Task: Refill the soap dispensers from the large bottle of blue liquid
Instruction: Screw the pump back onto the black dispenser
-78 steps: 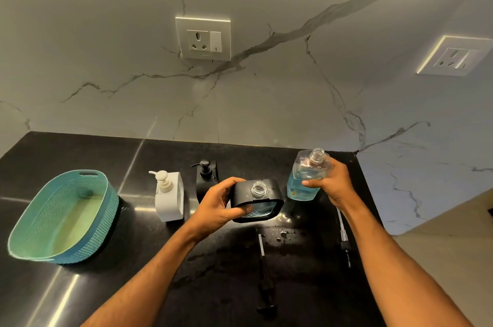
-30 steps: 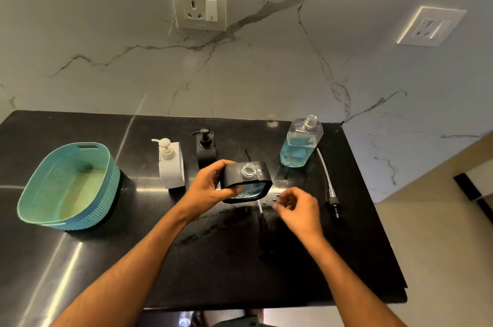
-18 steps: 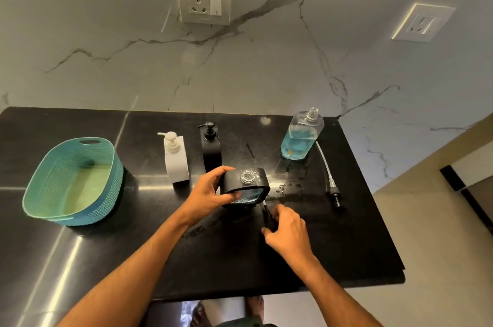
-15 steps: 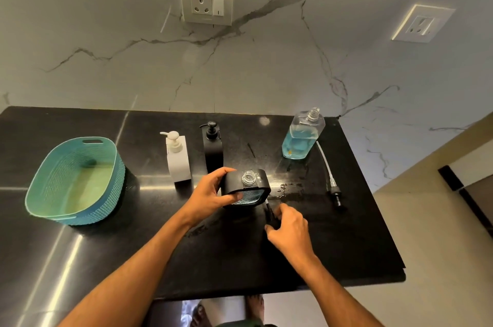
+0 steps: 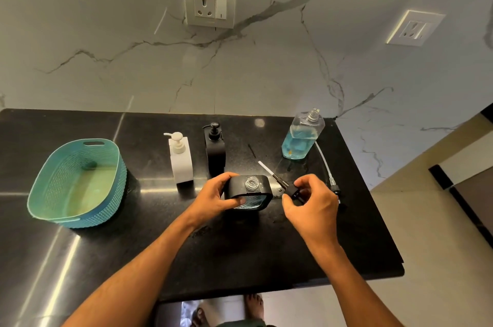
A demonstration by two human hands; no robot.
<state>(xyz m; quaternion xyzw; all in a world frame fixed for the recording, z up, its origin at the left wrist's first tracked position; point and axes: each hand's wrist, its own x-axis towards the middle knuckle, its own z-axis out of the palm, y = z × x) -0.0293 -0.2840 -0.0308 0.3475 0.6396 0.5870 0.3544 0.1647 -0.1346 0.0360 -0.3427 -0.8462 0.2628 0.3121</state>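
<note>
I hold the black soap dispenser (image 5: 249,190) near the middle of the worktop (image 5: 240,246). My left hand (image 5: 213,197) is wrapped round its left side. Its top is open, and I can see the clear screw neck. Blue soap shows through its glass front.

My right hand (image 5: 312,206) pinches a black pump top (image 5: 292,192) just to the right of the dispenser. The pump's white tube (image 5: 265,167) sticks up and away from me.

The big bottle of blue liquid (image 5: 302,137) stands at the back right of the worktop, with no cap on. Another pump with a white tube (image 5: 326,166) lies flat beside it.

Behind my hands stand a white dispenser (image 5: 181,160) and a thin black dispenser (image 5: 214,152), side by side, with their pumps on. A teal basket (image 5: 77,182) sits far to the left.

The worktop is black, shiny stone with bright streaks of light on it. The wall (image 5: 133,59) is pale marble with grey veins. It has one plug socket (image 5: 209,5) in the middle and another socket (image 5: 414,29) to the right. My bare feet (image 5: 253,305) show on the floor below the front edge of the worktop.
</note>
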